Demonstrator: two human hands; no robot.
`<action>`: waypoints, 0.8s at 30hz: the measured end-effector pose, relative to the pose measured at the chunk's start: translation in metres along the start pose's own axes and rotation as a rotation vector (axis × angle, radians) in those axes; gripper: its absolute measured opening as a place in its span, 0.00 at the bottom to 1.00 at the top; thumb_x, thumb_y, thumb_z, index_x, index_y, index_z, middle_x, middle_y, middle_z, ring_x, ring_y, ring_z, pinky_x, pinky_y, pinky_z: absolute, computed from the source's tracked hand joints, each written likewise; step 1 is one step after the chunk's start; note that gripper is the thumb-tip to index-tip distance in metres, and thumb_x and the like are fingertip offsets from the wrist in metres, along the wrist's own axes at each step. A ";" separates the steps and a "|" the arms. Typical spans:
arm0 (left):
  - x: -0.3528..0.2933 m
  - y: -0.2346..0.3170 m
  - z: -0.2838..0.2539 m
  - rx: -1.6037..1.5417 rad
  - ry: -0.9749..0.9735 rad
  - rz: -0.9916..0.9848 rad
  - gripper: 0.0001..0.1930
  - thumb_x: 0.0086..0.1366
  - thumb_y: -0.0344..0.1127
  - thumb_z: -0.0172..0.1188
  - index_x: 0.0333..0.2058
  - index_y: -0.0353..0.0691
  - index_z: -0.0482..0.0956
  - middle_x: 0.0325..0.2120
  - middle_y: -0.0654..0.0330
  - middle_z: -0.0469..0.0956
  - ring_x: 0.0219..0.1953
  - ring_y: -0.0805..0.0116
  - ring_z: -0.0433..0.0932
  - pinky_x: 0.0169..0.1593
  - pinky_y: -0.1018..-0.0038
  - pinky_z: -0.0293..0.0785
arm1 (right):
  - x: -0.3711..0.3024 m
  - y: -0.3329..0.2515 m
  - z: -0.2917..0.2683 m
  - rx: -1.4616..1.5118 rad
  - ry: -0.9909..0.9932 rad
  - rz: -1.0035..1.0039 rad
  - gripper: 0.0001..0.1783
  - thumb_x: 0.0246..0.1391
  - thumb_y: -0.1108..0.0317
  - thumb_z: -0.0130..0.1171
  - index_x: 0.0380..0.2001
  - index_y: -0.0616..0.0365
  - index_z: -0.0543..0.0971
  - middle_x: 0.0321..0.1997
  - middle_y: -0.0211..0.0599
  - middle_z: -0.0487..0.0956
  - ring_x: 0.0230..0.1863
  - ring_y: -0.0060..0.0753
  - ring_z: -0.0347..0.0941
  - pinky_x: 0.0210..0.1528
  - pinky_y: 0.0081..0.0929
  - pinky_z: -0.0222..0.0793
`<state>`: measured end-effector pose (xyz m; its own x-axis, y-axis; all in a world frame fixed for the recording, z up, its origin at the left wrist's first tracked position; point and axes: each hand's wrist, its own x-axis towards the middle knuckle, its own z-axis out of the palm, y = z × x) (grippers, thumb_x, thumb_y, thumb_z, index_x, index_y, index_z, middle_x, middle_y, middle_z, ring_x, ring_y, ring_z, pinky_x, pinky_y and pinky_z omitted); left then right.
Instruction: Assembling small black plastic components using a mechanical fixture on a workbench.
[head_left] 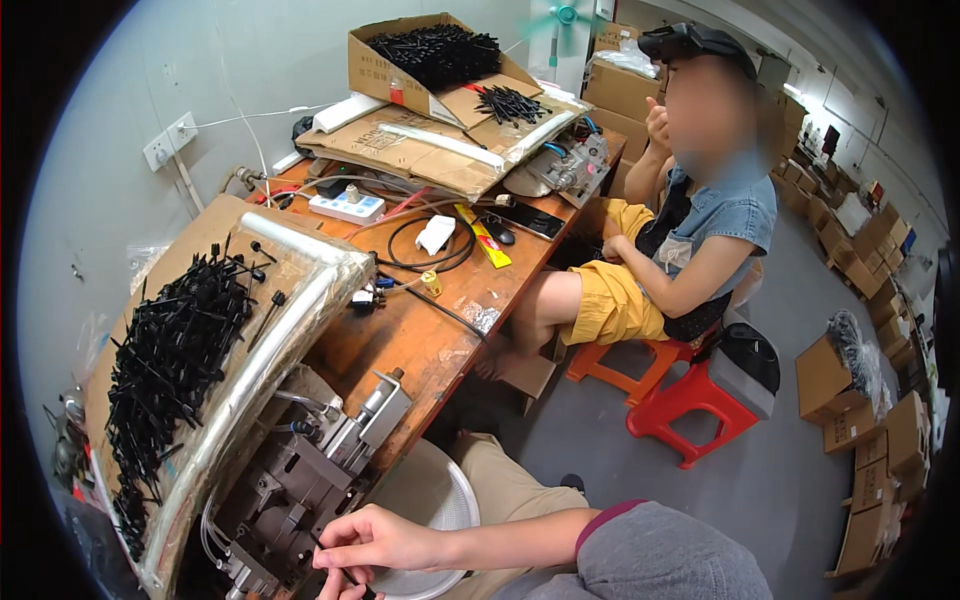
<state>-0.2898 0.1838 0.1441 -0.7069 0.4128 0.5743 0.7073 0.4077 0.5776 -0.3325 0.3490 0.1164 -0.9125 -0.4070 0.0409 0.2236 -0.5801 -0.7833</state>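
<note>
My right hand pinches a thin black plastic piece just in front of a grey metal bench machine. Only the fingertips of my left hand show at the lower edge, closed by the same piece; the rest is cut off. The machine has clamps, a cylinder and thin tubes, and sits at the table's near edge. Beyond it, a big heap of black stem-like plastic pieces lies on a tilted cardboard sheet edged with clear tape.
Below the machine stands a white mesh basket. Cables, a power strip and a phone lie on the wooden table. A co-worker sits to the right near a red stool. Cardboard boxes line the far right.
</note>
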 end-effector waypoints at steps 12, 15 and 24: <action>-0.001 -0.004 -0.007 0.032 -0.062 0.029 0.11 0.57 0.18 0.65 0.40 0.27 0.79 0.51 0.43 0.75 0.50 0.51 0.77 0.52 0.66 0.75 | 0.000 0.007 -0.001 0.032 -0.008 0.014 0.13 0.61 0.61 0.59 0.35 0.61 0.80 0.27 0.24 0.76 0.23 0.09 0.68 0.25 0.11 0.63; -0.001 -0.004 -0.010 0.027 -0.078 0.044 0.11 0.57 0.19 0.65 0.40 0.27 0.78 0.51 0.43 0.75 0.50 0.50 0.77 0.53 0.66 0.75 | 0.000 0.009 0.000 0.019 -0.005 0.016 0.12 0.62 0.61 0.59 0.35 0.61 0.80 0.27 0.24 0.76 0.22 0.10 0.68 0.25 0.11 0.63; -0.007 0.005 -0.019 0.015 -0.043 0.051 0.11 0.57 0.17 0.64 0.40 0.26 0.78 0.51 0.42 0.74 0.50 0.50 0.77 0.52 0.67 0.75 | -0.004 0.014 0.007 -0.014 -0.038 0.049 0.12 0.63 0.62 0.57 0.42 0.59 0.79 0.30 0.24 0.78 0.24 0.10 0.68 0.27 0.11 0.63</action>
<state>-0.2810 0.1674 0.1543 -0.6694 0.4679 0.5770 0.7425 0.3974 0.5392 -0.3237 0.3375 0.1102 -0.8869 -0.4612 0.0252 0.2630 -0.5491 -0.7933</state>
